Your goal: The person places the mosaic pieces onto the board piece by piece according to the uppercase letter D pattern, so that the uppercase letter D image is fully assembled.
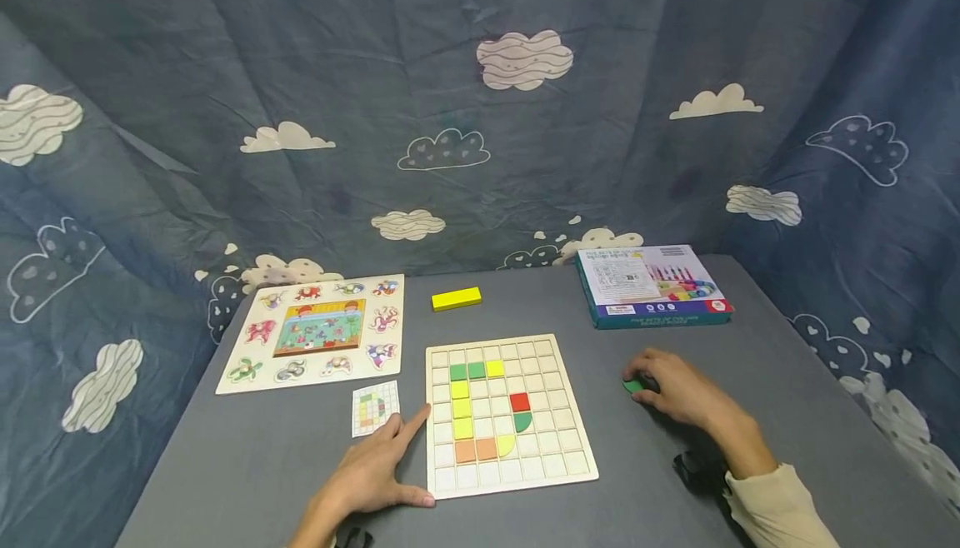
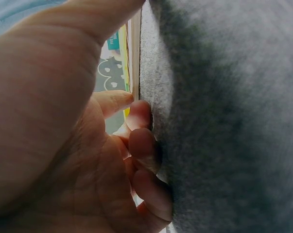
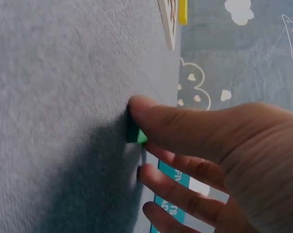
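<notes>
A wooden grid board (image 1: 551, 441) lies on the grey table, with green, yellow, orange and red tiles in some of its cells. Along its left edge, the thumb and index finger of my left hand (image 1: 367, 471) are spread and touch the frame; the left wrist view has the other fingers curved at the table. Right of the board, my right hand (image 1: 678, 394) pinches a green tile (image 1: 633, 385) low at the table surface. The right wrist view shows the thumb against this green tile (image 3: 132, 130), whose full shape is hidden.
A pattern card (image 1: 366, 426) lies between the left hand and a wooden animal puzzle (image 1: 258, 369). Behind the board is a yellow block (image 1: 456, 299). A boxed game (image 1: 660, 319) sits at the back right. Cloud-printed cloth (image 1: 585, 181) hangs behind the table.
</notes>
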Motion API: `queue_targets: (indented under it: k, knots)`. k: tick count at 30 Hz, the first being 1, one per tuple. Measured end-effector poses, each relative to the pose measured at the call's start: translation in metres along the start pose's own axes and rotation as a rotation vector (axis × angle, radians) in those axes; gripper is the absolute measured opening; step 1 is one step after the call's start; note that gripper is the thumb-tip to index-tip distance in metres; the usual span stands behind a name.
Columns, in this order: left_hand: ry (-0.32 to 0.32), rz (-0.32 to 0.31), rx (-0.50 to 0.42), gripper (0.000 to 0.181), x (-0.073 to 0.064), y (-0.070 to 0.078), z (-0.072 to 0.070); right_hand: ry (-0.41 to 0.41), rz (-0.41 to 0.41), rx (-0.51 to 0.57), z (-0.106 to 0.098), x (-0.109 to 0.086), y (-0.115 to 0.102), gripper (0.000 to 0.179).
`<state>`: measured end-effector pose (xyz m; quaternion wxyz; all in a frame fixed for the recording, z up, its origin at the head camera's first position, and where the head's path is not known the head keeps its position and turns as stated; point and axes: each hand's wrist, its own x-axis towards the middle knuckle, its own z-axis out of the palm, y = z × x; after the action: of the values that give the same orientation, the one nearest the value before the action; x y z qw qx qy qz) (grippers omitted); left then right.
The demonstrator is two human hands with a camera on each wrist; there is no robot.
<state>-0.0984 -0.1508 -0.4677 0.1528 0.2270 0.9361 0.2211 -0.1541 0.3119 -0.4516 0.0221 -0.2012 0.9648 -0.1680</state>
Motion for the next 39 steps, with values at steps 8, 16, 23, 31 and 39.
queue_targets:
  k: [8,16,23,31,39]
  knots:
    - [0.001,-0.01,-0.001,0.122,0.001,-0.001,0.003,0.043,-0.019,-0.01,0.004,0.001,-0.002,0.014]
    - [0.001,-0.013,-0.016,0.122,0.0,-0.001,0.003,0.051,-0.028,-0.007,0.004,0.003,-0.003,0.01]
    - [0.013,-0.016,-0.017,0.121,-0.001,-0.001,0.002,0.094,-0.014,-0.026,0.008,0.007,-0.009,0.011]
    - [-0.001,-0.015,-0.032,0.121,-0.001,-0.001,0.003,0.113,-0.015,-0.041,0.011,0.01,-0.013,0.011]
    - [-0.004,-0.021,-0.033,0.12,0.0,0.0,0.002,0.184,-0.091,-0.037,0.011,0.02,-0.013,0.015]
